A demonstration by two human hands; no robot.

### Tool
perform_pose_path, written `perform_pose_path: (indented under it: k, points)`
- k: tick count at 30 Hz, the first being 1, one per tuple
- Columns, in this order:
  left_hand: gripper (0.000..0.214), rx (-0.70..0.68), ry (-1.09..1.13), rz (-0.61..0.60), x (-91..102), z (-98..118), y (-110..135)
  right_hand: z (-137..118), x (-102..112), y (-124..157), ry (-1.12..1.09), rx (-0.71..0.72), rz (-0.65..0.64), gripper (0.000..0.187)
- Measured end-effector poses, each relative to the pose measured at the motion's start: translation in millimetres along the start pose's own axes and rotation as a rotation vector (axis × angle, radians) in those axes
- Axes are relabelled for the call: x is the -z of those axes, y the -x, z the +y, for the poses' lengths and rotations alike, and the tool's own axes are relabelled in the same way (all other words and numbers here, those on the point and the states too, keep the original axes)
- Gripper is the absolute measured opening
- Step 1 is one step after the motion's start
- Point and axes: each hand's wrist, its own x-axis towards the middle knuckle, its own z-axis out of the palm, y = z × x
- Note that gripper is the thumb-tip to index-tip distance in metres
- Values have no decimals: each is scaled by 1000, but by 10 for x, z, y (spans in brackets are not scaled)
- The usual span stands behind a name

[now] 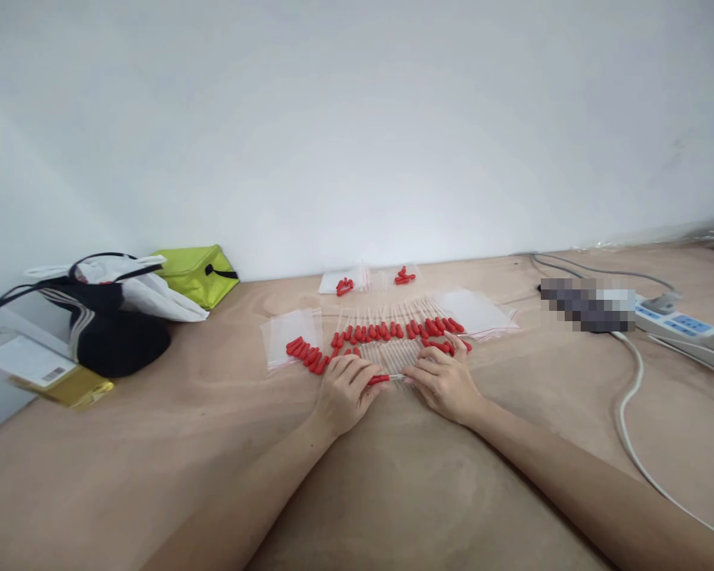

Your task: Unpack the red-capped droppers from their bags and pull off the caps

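Close to the table's near side, my left hand point(346, 390) pinches the red rubber bulb point(379, 380) of a glass dropper. The dropper's clear tube point(397, 377) runs sideways to my right hand point(443, 383), whose fingers are closed around its other end. Just beyond both hands lie several thin glass tubes point(386, 357) side by side. Behind them is a row of droppers with red bulbs point(384, 331), their tubes pointing away from me. Loose red bulbs point(308, 354) sit left of my left hand, and more lie partly hidden behind my right fingers.
Clear plastic bags point(291, 333) flank the row, with another stack of bags point(476, 311) to the right. Small bulb piles point(344, 286) lie farther back. At left are a black cap point(122, 333) and a lime-green bag point(199, 274); at right, a power strip point(678, 321) and white cable point(624, 412).
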Motion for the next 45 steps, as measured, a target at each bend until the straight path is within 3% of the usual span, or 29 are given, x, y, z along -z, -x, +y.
perform_pose_path:
  k: [9,20,34,37,41,45]
  points:
    - [11,-16,50,-36,6,-9,-7,0,19,10,-24,41,21,18]
    - [20,0,143,-70,37,-26,27,-19,53,34,-29,107,61,14]
    - [18,22,164,-105,78,-22,21,12,64,82,-39,87,65,17]
    - [18,79,139,-60,116,-85,59,89,89,105,-19,13,80,17]
    - [16,140,170,-8,148,-206,100,188,83,111,55,-192,141,19]
    - [19,305,57,132,160,-409,106,215,20,88,138,-323,144,22]
